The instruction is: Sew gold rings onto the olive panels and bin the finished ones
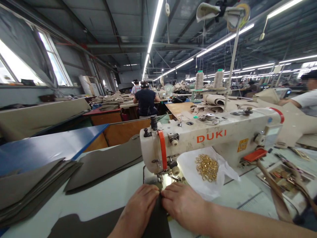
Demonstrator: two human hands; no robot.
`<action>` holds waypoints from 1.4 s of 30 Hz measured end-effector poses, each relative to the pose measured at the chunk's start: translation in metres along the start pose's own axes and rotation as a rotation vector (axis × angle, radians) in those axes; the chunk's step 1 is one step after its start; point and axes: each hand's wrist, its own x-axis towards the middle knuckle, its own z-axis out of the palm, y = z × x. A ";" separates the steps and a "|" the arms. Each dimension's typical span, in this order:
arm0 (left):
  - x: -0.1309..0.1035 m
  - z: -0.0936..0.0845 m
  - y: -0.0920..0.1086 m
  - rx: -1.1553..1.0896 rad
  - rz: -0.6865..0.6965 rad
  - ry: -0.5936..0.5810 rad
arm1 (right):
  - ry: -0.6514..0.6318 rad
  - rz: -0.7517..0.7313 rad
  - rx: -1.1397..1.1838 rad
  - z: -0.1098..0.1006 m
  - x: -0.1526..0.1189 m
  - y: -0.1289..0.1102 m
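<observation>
My left hand and my right hand are side by side just in front of the needle area of a white sewing machine. Both have curled fingers pinching the edge of a dark grey-brown fabric panel, which runs down between them toward me. My fingertips are close together at the presser foot, lit by a small lamp; the exact stitching spot is hidden. Another part of dark fabric lies flat to the left of my left forearm. Beyond my right hand, a white plastic bag holds gold metal rings.
Stacked dark panels and more panels lie left on the pale table. Right, a tray holds small parts and straps. Thread cones stand behind the machine. Co-workers sit ahead and at far right.
</observation>
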 end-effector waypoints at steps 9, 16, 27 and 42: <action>0.017 0.007 -0.012 0.031 0.001 -0.008 | 0.018 0.063 0.034 0.012 0.006 0.017; 0.019 0.009 -0.021 0.021 0.032 0.065 | -0.013 0.070 0.034 0.013 0.007 0.019; 0.019 0.011 -0.022 0.022 0.009 0.083 | 0.013 0.045 0.003 0.018 0.007 0.019; -0.002 0.006 -0.022 0.119 0.057 -0.042 | 0.066 -0.011 0.033 0.009 0.000 0.014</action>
